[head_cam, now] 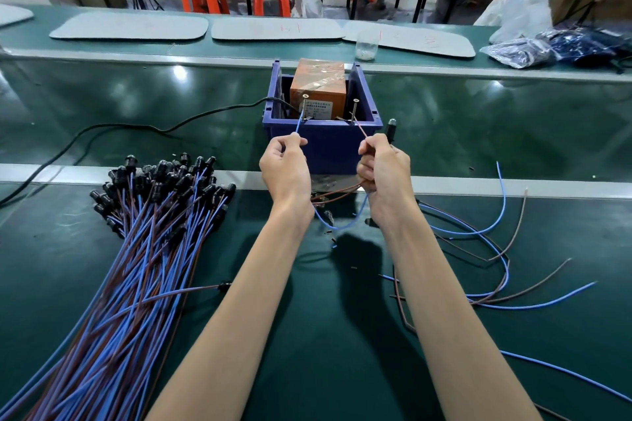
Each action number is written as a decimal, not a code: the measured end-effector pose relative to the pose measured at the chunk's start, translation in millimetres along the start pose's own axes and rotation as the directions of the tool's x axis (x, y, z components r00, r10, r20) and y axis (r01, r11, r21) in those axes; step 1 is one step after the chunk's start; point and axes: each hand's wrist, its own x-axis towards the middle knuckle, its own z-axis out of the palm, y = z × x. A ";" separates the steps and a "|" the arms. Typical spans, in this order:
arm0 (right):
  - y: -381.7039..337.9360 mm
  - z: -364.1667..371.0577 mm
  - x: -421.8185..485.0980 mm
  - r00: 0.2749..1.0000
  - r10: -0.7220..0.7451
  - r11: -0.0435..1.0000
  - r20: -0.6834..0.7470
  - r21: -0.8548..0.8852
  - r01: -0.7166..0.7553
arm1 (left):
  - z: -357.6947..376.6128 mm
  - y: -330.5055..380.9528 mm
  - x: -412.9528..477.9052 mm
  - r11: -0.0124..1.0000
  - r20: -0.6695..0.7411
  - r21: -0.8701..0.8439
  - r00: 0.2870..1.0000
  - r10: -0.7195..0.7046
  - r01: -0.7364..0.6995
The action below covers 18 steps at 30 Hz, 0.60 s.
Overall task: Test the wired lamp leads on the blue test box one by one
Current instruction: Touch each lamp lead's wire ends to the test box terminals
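Observation:
The blue test box (pixel 328 143) stands at the middle of the green bench, with an orange unit (pixel 319 89) inside and two contact pins at its front rim. My left hand (pixel 285 167) pinches a blue lead (pixel 299 123) whose tip touches the left pin. My right hand (pixel 383 169) pinches the brown lead (pixel 359 128) aimed at the right pin and also holds the black lamp (pixel 390 128), which sticks up above my fingers. The lamp looks unlit. Both wires loop down between my wrists.
A big bundle of blue and brown wired lamps (pixel 147 236) lies at the left. Several loose wired lamps (pixel 485 249) sprawl at the right. A black power cable (pixel 136 128) runs left from the box. Grey mats, a plastic cup (pixel 366 44) and bags sit behind.

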 end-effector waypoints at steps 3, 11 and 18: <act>0.0 -1.2 0.3 1.000 -0.008 1.000 0.022 -0.005 0.008 | -1.4 1.0 -1.9 1.000 0.009 -0.005 1.000 0.000 0.000; 1.4 -2.2 -1.4 0.998 -0.030 0.999 0.048 -0.015 0.030 | -4.6 2.1 -6.2 1.000 0.032 -0.008 0.999 0.003 -0.003; 1.5 -1.8 -3.6 0.998 -0.025 0.999 0.058 -0.023 0.026 | -5.0 3.1 -8.3 1.000 0.041 0.000 0.999 0.003 -0.003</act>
